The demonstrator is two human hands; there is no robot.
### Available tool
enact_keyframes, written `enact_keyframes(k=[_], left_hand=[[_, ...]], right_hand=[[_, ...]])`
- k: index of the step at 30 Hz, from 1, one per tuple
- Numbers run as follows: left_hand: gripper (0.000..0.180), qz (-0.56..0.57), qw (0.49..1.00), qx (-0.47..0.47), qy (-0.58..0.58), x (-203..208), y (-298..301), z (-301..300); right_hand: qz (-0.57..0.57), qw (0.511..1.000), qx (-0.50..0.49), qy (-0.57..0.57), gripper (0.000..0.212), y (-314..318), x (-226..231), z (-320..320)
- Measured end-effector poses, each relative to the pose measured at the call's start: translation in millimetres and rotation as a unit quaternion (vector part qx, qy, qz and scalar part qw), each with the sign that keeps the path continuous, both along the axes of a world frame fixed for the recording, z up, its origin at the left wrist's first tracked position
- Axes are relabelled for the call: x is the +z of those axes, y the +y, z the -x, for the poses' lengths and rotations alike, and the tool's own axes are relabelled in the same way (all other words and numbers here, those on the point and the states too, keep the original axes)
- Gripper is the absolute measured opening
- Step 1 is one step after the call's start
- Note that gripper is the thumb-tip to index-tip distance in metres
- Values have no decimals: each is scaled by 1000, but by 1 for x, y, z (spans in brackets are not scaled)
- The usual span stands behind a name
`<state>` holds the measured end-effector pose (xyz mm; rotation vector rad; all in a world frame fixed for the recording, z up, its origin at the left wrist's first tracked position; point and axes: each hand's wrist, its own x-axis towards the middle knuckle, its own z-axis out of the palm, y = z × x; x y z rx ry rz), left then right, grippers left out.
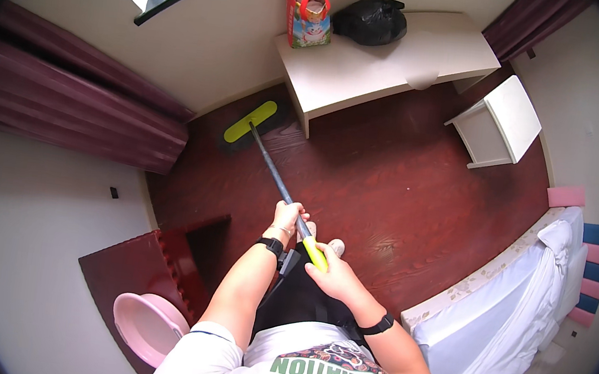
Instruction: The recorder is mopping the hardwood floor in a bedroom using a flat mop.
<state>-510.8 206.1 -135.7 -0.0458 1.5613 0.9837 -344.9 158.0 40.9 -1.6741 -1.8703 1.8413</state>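
A flat mop with a grey pole (272, 166) slants away from me toward the far left. Its yellow-green mop head (250, 122) lies on the dark red wood floor, near the left front leg of the table. My left hand (287, 216) is wrapped round the grey pole. Lower down, my right hand (332, 270) is closed on the yellow-green grip (315, 253) at the pole's near end. Both wrists wear black bands.
A white table (405, 54) bears a red-handled bag (309, 20) and a black plastic bag (370, 21). Purple curtains (80, 89) hang at the left. A white stool-like piece (505, 122), a bed (494, 308) and a pink basin (150, 327) on a dark red cabinet (117, 269) stand around.
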Motion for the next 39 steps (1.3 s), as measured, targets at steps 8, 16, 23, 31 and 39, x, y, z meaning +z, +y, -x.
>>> enact_keyframes(k=[8, 16, 23, 31, 39], left_hand=[[11, 24, 988, -148, 25, 17, -57, -68], [43, 109, 949, -292, 41, -12, -130, -207], [35, 129, 821, -554, -57, 34, -196, -354], [40, 71, 750, -645, -127, 72, -214, -397], [40, -36, 949, -311, -20, 103, -245, -369]], right_hand=[[24, 999, 48, -5, 63, -66, -3, -78], [23, 993, -96, -72, 51, -141, 17, -216], [69, 958, -248, -124, 43, -251, 30, -371], [107, 915, -389, -19, 40, -306, 53, -406], [208, 914, -292, 192, 53, -238, -10, -316]])
